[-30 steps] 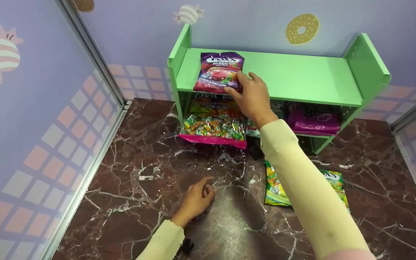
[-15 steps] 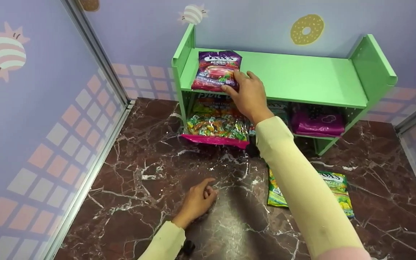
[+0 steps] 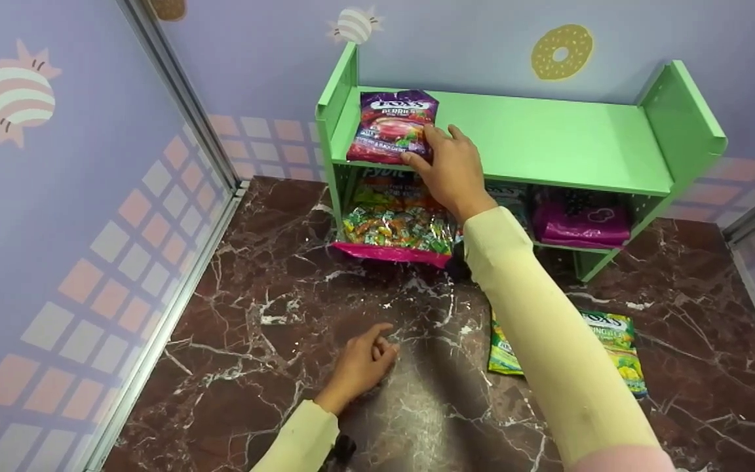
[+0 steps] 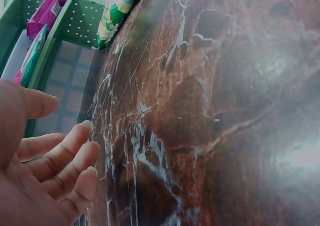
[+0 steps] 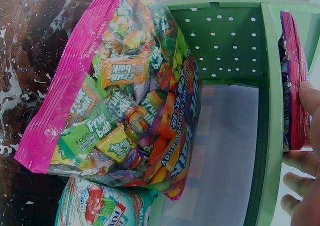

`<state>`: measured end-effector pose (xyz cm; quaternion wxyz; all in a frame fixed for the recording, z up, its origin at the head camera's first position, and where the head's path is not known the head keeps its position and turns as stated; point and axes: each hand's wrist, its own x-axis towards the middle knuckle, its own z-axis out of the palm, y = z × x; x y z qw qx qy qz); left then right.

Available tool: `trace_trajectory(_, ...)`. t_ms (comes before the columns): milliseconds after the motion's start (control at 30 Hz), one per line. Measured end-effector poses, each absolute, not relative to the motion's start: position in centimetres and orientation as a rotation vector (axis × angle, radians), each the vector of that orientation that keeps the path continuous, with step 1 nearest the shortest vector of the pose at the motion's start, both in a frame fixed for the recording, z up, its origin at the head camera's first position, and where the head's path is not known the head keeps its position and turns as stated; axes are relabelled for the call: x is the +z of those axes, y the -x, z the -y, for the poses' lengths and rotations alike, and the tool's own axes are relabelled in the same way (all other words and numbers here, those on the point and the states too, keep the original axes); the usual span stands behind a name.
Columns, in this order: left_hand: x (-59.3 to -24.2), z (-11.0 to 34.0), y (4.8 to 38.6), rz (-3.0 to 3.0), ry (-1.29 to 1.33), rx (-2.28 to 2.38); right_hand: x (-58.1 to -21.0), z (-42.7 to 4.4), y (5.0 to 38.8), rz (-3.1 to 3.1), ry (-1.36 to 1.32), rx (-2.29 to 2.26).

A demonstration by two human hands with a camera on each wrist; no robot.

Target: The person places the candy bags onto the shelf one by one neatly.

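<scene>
My right hand [image 3: 453, 167] holds the right edge of a purple Fox's Berries bag [image 3: 392, 124], which lies at the left end of the green shelf's upper board [image 3: 567, 141]. In the right wrist view, my thumb and fingers [image 5: 305, 151] are at that bag [image 5: 295, 81]; part of the hand is cut off. Below it, a large pink-edged bag of wrapped candy [image 3: 397, 226] sticks out of the lower level. My left hand [image 3: 358, 364] hangs over the marble surface, fingers loosely bent and holding nothing; the left wrist view also shows this hand [image 4: 50, 161] empty.
Green-yellow Fox's bags [image 3: 613, 341] lie on the marble surface [image 3: 240, 328], partly behind my right sleeve. A magenta bag [image 3: 580, 223] and a teal Fox's bag [image 5: 102, 203] sit in the lower level. Patterned walls [image 3: 89, 196] stand around.
The berries bag and my right hand have shifted a little left along the upper board. My left hand has stayed in much the same pose. The head view has shifted slightly.
</scene>
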<state>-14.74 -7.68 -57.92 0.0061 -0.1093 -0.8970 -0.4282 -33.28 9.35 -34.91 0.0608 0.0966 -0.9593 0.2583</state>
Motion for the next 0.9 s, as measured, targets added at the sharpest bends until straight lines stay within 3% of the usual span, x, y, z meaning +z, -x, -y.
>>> trace_trajectory(900,-55.6,7.2,15.6,2.751,0.404,-1.338,-33.9,-14.4,28.8,2.789,-0.436,0.917)
